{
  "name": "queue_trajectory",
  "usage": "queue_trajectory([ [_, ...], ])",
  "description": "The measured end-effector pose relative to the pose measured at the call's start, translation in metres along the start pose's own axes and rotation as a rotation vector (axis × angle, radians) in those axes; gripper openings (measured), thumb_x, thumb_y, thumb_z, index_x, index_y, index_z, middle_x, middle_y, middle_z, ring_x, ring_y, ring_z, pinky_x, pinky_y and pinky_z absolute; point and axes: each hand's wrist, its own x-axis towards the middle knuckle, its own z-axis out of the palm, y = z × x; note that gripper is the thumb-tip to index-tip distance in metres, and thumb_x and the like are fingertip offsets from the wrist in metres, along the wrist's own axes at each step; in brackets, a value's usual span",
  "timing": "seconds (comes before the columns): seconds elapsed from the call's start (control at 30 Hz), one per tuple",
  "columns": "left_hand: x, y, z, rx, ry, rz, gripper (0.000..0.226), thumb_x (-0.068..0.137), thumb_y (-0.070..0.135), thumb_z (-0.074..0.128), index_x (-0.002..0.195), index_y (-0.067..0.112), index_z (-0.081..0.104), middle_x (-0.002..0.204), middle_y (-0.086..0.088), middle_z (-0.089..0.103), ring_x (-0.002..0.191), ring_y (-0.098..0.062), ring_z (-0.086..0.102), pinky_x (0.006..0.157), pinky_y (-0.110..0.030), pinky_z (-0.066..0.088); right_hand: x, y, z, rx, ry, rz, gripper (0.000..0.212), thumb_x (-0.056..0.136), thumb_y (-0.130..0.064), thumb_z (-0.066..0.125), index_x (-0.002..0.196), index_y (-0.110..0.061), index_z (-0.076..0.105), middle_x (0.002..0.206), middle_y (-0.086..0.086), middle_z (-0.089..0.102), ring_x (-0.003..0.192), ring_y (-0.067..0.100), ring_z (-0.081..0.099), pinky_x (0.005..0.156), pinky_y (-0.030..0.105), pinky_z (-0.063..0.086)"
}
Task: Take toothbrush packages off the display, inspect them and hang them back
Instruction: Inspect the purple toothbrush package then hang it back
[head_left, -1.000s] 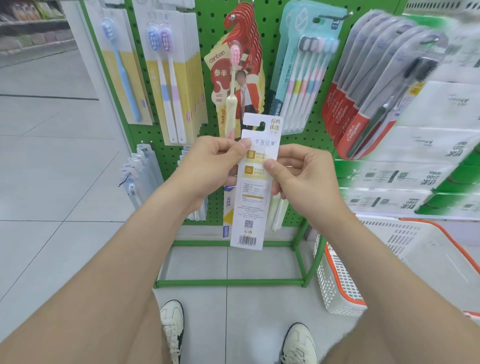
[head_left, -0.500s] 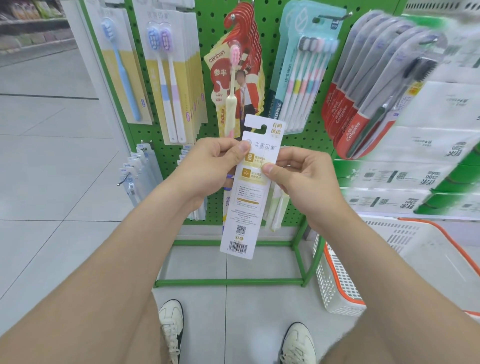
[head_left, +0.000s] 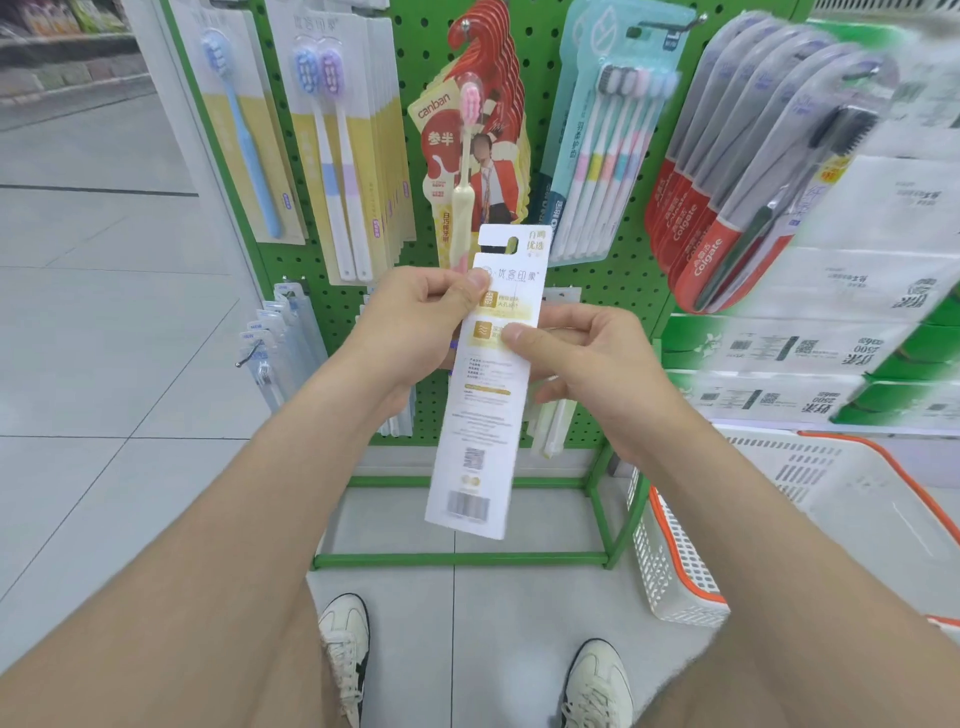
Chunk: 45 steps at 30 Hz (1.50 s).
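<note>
Head view: "Colgate" runs up the red packs (head_left: 696, 244) hanging at the right of the green pegboard display (head_left: 613, 291), and "canban" is printed on the red pack (head_left: 467, 171) at its centre. The toothbrush package (head_left: 488, 395) is off its hook and held in front of the display, back side out and slightly tilted. It shows Chinese print, a QR code and a barcode. 2 hands clamp it: the left hand (head_left: 415, 327) pinches its upper left edge, and the right hand (head_left: 587, 364) has its thumb on the card with the fingers curled behind.

One wide-angle head view looks forward and down, facing the green pegboard display (head_left: 623, 280) from close by
</note>
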Motion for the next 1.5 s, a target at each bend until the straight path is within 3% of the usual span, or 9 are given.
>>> queue_trajectory([
  [0.3, -0.003, 0.005, -0.001, 0.092, -0.087, -0.087, 0.022, 0.097, 0.024, 0.079, 0.109, 0.006, 0.076, 0.097, -0.001, 0.083, 0.086, -0.021, 0.082, 0.066, -0.034, 0.066, -0.002, 0.0, -0.004, -0.036, -0.11, 0.055, 0.019, 0.098, -0.016, 0.076, 0.112, -0.002, 0.078, 0.097, 0.011, 0.082, 0.088, 0.028, 0.081, 0.075, 0.042, 0.066],
  [0.37, -0.003, 0.004, 0.0, 0.076, -0.057, -0.092, 0.021, 0.098, 0.022, 0.079, 0.108, 0.003, 0.075, 0.095, -0.002, 0.083, 0.086, -0.022, 0.082, 0.066, -0.034, 0.066, -0.002, 0.0, -0.01, -0.101, -0.208, 0.108, 0.023, 0.094, -0.017, 0.081, 0.113, -0.005, 0.078, 0.1, 0.011, 0.082, 0.092, 0.03, 0.081, 0.085, 0.049, 0.065],
  [0.5, 0.0, 0.001, 0.001, 0.039, -0.001, -0.094, 0.024, 0.101, 0.021, 0.074, 0.111, -0.001, 0.071, 0.094, -0.002, 0.083, 0.085, -0.018, 0.082, 0.071, -0.039, 0.068, -0.008, 0.001, -0.011, -0.233, -0.454, 0.212, 0.027, 0.09, -0.012, 0.084, 0.116, -0.008, 0.079, 0.102, 0.007, 0.083, 0.093, 0.027, 0.081, 0.072, 0.035, 0.067],
  [0.77, -0.007, 0.005, 0.002, 0.118, -0.13, -0.121, 0.038, 0.086, 0.009, 0.088, 0.115, 0.011, 0.064, 0.099, -0.001, 0.083, 0.085, -0.019, 0.082, 0.059, -0.031, 0.064, -0.007, 0.007, -0.011, -0.202, -0.465, 0.197, 0.03, 0.089, -0.003, 0.083, 0.118, -0.001, 0.076, 0.104, 0.01, 0.082, 0.097, 0.028, 0.08, 0.075, 0.036, 0.067],
  [1.0, 0.0, -0.001, 0.006, 0.094, -0.028, -0.119, 0.018, 0.103, 0.022, 0.072, 0.113, 0.008, 0.071, 0.095, 0.0, 0.083, 0.086, -0.017, 0.081, 0.068, -0.037, 0.067, -0.006, 0.006, -0.013, -0.196, -0.489, 0.268, 0.031, 0.092, -0.007, 0.081, 0.122, -0.005, 0.076, 0.107, 0.01, 0.082, 0.1, 0.027, 0.08, 0.085, 0.038, 0.067],
  [1.13, 0.002, -0.003, 0.008, 0.029, 0.024, -0.127, 0.02, 0.105, 0.02, 0.069, 0.115, 0.003, 0.068, 0.098, -0.003, 0.083, 0.087, -0.019, 0.081, 0.07, -0.037, 0.068, -0.007, 0.005, -0.015, -0.232, -0.494, 0.28, 0.031, 0.093, -0.006, 0.079, 0.124, -0.007, 0.075, 0.108, 0.006, 0.082, 0.098, 0.023, 0.08, 0.071, 0.031, 0.065],
  [1.23, 0.001, -0.002, 0.009, -0.002, 0.033, -0.13, 0.018, 0.102, 0.014, 0.072, 0.116, 0.004, 0.066, 0.098, -0.003, 0.083, 0.092, -0.02, 0.081, 0.072, -0.037, 0.068, -0.01, 0.005, -0.019, -0.3, -0.547, 0.266, 0.033, 0.093, -0.004, 0.078, 0.126, -0.009, 0.073, 0.111, 0.005, 0.082, 0.1, 0.025, 0.08, 0.078, 0.04, 0.067],
  [1.37, -0.003, -0.002, 0.015, 0.088, -0.094, -0.097, 0.065, 0.08, 0.008, 0.093, 0.13, 0.021, 0.053, 0.104, 0.002, 0.08, 0.089, -0.008, 0.079, 0.069, -0.031, 0.065, -0.01, 0.005, -0.021, -0.373, -0.488, 0.202, 0.041, 0.089, 0.004, 0.079, 0.123, -0.015, 0.069, 0.106, 0.001, 0.082, 0.094, 0.022, 0.081, 0.078, 0.048, 0.067],
  [1.5, -0.006, -0.007, 0.033, 0.148, -0.176, -0.091, 0.071, 0.08, 0.025, 0.094, 0.136, 0.027, 0.049, 0.108, 0.007, 0.074, 0.083, 0.004, 0.075, 0.065, -0.017, 0.058, -0.018, 0.013, -0.021, -0.431, -0.572, 0.181, 0.054, 0.089, 0.011, 0.072, 0.126, -0.026, 0.056, 0.111, -0.001, 0.074, 0.101, 0.015, 0.077, 0.079, 0.046, 0.067],
])
